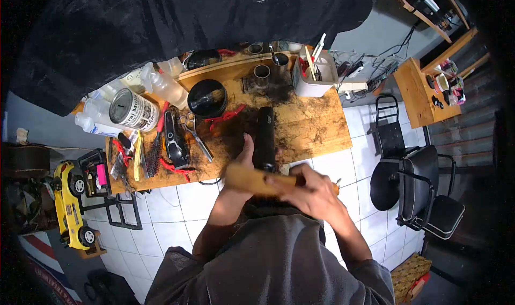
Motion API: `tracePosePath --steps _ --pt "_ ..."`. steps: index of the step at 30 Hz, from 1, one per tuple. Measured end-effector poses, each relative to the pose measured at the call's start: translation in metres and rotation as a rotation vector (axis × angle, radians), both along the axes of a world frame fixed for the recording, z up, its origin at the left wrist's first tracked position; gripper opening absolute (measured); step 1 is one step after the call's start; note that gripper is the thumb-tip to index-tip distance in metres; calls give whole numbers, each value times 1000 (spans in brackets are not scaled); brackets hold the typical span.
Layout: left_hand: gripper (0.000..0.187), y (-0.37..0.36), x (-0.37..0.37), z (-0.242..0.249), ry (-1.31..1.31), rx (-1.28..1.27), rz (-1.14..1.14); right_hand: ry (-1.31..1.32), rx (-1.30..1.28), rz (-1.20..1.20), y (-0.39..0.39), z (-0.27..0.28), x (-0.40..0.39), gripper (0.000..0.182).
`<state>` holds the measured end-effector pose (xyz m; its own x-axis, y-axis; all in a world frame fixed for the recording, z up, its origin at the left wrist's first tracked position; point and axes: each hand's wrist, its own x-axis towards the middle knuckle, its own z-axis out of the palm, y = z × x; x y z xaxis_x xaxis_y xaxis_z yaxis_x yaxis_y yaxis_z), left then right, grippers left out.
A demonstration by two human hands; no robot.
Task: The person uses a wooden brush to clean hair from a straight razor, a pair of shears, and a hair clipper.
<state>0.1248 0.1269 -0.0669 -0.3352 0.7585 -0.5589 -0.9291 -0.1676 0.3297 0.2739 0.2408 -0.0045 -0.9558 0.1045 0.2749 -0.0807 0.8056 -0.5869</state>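
Observation:
My right hand [314,193] grips a yellow-brown object [252,180], blurred by motion, over the table's front edge. My left hand [240,168] is at the object's left end with its thumb raised; its other fingers are hidden behind the object. Just beyond my hands, a black cylindrical device [266,136] lies on the wooden table [316,128], which is strewn with dark hair clippings. To the left are a black hair clipper [174,141], scissors [197,136], a red clip [228,116] and a black bowl [207,98].
A large can [133,109] and clear bottles [166,85] stand at the table's back left. At its back right is a white container [315,80] with tools. Black chairs [421,176] stand on the right, and a yellow toy car [70,206] is at the left.

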Motion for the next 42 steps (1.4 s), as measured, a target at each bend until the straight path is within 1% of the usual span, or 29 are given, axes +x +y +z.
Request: tracePosePath --steps 2,4,5,7,8,10,12,14,15,16,17,18,19,21,23,24,26,28,30,31,32,33,34,35,36,38,39,40,42 --pt "50 -11 5 -2 323 85 -82 190 60 -99 22 -31 -12 14" --pt "43 -15 5 12 75 103 -104 92 24 -329 44 -50 -27 23" --pt "43 -19 7 11 72 102 -111 64 91 -433 51 -50 -33 27" --pt "43 -25 10 11 295 164 -234 6 176 -561 54 -32 -38 42" --pt "43 -26 10 14 295 160 -231 5 172 -558 51 -26 -37 42" --pt "40 -26 13 25 263 -15 -158 68 -28 -526 43 -15 -29 45" --pt "40 -27 13 19 189 59 -166 4 -100 -491 30 -15 -9 46" --pt "42 -25 20 35 232 -218 109 130 -285 -114 19 -27 8 44" --pt "41 -28 3 23 81 -85 -123 108 -297 -71 12 -25 8 43" --pt "41 -25 2 9 89 -57 -68 87 -308 -31 5 -22 7 43" --pt "44 -30 6 0 222 -183 -85 76 -267 -26 6 -24 5 46" --pt "47 -30 9 8 356 -306 -106 138 -232 -83 11 -40 2 45" --pt "47 -30 8 6 361 -302 -121 129 -228 -224 15 -45 -4 44" --pt "47 -34 3 0 215 -11 -217 139 -185 -477 29 -45 -20 42" --pt "47 -29 11 12 293 -27 -191 156 -134 -658 43 -40 -29 42" --pt "47 -29 13 18 371 -43 -147 180 -80 -669 48 -38 -27 40" --pt "47 -27 7 21 415 -67 -148 210 -195 -569 46 -30 -16 38" --pt "47 -26 7 16 450 -88 -143 140 -337 -385 31 -22 4 39" --pt "45 -24 9 -1 488 -329 68 165 -384 -123 13 -20 17 45" --pt "45 -26 -1 3 404 -188 -55 141 -393 -88 3 -21 18 45" --pt "46 -25 -3 -2 399 -217 -51 118 -402 -56 -3 -23 17 45" --pt "46 -27 -11 -12 349 -233 -158 124 -305 -82 -4 -23 13 45" --pt "46 -29 -18 -20 297 -247 -268 138 -302 -169 -3 -38 9 45" --pt "46 -23 7 0 642 -85 94 180 -303 -269 3 -48 1 44" --pt "48 -19 5 23 582 -135 -92 221 -302 -369 10 -55 -8 43" --pt "45 -26 3 24 362 20 -198 197 -323 -609 25 -45 -27 41" --pt "45 -23 6 22 363 26 -190 183 -220 -660 36 -43 -32 39" --pt "44 -22 9 19 321 70 -128 211 -209 -686 42 -42 -32 42" --pt "43 -21 8 17 286 109 -52 232 -240 -535 46 -26 -18 40"
